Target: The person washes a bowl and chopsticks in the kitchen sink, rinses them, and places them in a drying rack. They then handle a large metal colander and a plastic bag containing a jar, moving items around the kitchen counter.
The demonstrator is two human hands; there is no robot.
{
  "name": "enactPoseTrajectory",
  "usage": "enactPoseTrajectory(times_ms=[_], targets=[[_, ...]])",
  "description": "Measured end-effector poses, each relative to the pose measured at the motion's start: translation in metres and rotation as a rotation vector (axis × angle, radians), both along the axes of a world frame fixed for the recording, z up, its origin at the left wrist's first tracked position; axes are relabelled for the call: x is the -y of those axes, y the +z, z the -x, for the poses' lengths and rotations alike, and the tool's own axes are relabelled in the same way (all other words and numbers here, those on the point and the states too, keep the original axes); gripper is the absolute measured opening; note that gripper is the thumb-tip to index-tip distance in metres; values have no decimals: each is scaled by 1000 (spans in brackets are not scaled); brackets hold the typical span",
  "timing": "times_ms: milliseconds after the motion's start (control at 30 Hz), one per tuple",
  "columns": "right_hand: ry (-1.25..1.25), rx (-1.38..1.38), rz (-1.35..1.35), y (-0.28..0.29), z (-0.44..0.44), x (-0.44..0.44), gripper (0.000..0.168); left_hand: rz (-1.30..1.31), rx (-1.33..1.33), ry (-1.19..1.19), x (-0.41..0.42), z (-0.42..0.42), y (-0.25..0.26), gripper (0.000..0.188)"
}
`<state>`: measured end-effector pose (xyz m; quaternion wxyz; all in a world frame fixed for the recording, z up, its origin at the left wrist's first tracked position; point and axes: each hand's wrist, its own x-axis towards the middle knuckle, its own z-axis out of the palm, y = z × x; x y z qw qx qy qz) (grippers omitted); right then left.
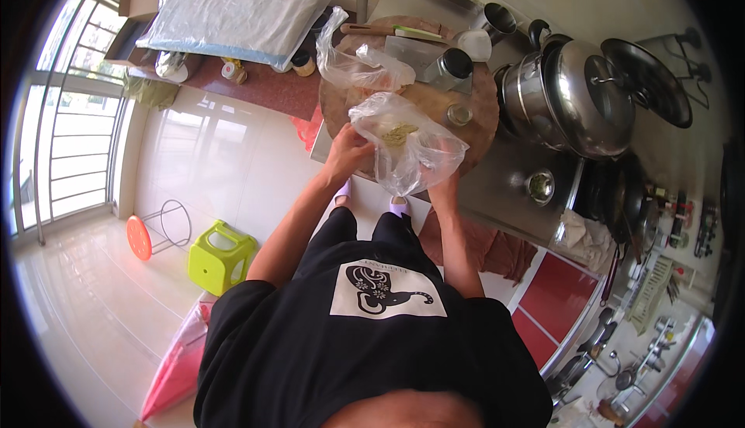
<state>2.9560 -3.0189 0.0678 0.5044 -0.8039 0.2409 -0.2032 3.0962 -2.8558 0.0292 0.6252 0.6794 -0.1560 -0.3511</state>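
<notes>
A clear plastic bag (416, 163) with a small heap of greenish-yellow crumbly stuff (398, 134) in it is spread over the near part of a round wooden board (482, 131). My left hand (349, 147) pinches the bag's left edge. My right hand (443, 163) is at its right side, partly covered by the film, so its fingers are hard to make out. Behind the bag lie another clear plastic bag (372, 70), a small glass jar (459, 114), a black-lidded jar (454, 66) lying tilted, and a knife with a wooden handle (368, 29).
Right of the board stand a large steel steamer pot (529, 93) and a small metal bowl with green bits (540, 187). A plastic-covered slab (238, 9) and small jars (234, 72) occupy the left counter. A green stool (218, 259) is on the floor.
</notes>
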Motion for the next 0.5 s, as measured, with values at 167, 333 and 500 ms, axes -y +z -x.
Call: enactPoseTrajectory(times_ms=[167,333,500], targets=[[-105,58,332,-48,0,3,33,-35,-70,8,12,-4,-12,22],[-184,63,37,-37,-3,-6,22,126,-387,113,11,8,8,20],[-47,99,226,-21,-7,-1,26,258,-434,114,9,18,26,22]])
